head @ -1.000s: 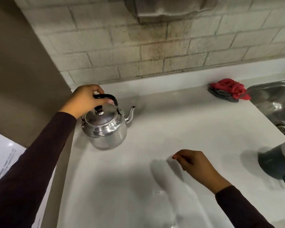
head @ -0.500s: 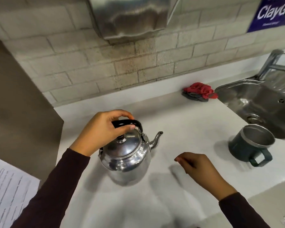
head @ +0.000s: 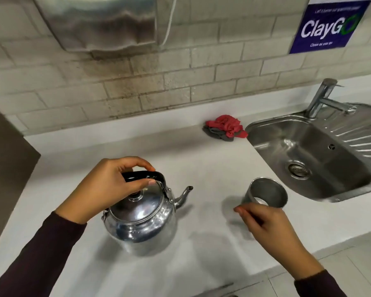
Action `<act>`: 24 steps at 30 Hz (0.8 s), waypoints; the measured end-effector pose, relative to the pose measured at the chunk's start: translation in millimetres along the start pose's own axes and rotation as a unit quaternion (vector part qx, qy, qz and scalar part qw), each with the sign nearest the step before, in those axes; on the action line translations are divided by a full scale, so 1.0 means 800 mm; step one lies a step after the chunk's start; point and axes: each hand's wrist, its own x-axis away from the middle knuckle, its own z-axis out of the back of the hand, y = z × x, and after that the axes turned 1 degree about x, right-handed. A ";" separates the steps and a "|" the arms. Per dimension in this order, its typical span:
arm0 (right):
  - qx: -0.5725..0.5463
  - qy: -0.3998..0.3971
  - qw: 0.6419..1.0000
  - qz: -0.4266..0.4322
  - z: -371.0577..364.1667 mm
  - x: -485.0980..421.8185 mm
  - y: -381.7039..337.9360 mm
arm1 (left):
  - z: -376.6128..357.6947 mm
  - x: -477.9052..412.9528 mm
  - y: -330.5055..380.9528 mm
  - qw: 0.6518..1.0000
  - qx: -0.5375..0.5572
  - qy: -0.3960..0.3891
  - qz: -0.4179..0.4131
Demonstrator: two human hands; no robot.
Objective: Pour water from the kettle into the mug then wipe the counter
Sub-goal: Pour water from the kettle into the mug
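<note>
A shiny steel kettle (head: pixel 141 217) with a black handle is at the front middle of the white counter (head: pixel 201 163), its spout pointing right. My left hand (head: pixel 107 189) is closed around the handle from above. Whether the kettle's base touches the counter is unclear. To the spout's right, a grey metal mug (head: pixel 266 191) is tipped with its open mouth toward me. My right hand (head: pixel 272 230) grips its near side, hiding the mug's handle. A crumpled red and grey cloth (head: pixel 225 127) lies at the back of the counter beside the sink.
A steel sink (head: pixel 321 146) with a tap (head: pixel 323 99) takes up the right side. A metal wall unit (head: pixel 99 22) hangs above the counter, and a blue poster (head: pixel 328 24) is on the brick wall. A brown panel (head: pixel 7 159) closes the left end.
My left hand has carried the kettle from the back left corner toward the front middle. My right hand, which was hovering over the counter, has reached right and taken the mug, now tilted.
</note>
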 end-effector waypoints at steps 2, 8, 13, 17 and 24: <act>-0.003 0.016 1.000 0.002 0.029 -0.003 0.025 | -0.020 -0.002 0.018 1.000 -0.007 0.008 0.012; -0.023 0.029 0.999 -0.009 0.085 -0.007 0.095 | -0.065 0.001 0.061 0.999 -0.011 0.026 0.034; -0.043 -0.005 0.998 -0.034 0.104 0.000 0.146 | -0.097 0.000 0.098 0.998 -0.007 0.033 0.050; -0.043 -0.039 0.998 -0.030 0.103 0.004 0.171 | -0.111 -0.006 0.123 0.998 -0.016 0.033 0.050; -0.041 -0.067 0.997 -0.027 0.096 0.000 0.186 | -0.121 -0.024 0.162 0.997 -0.080 -0.011 0.014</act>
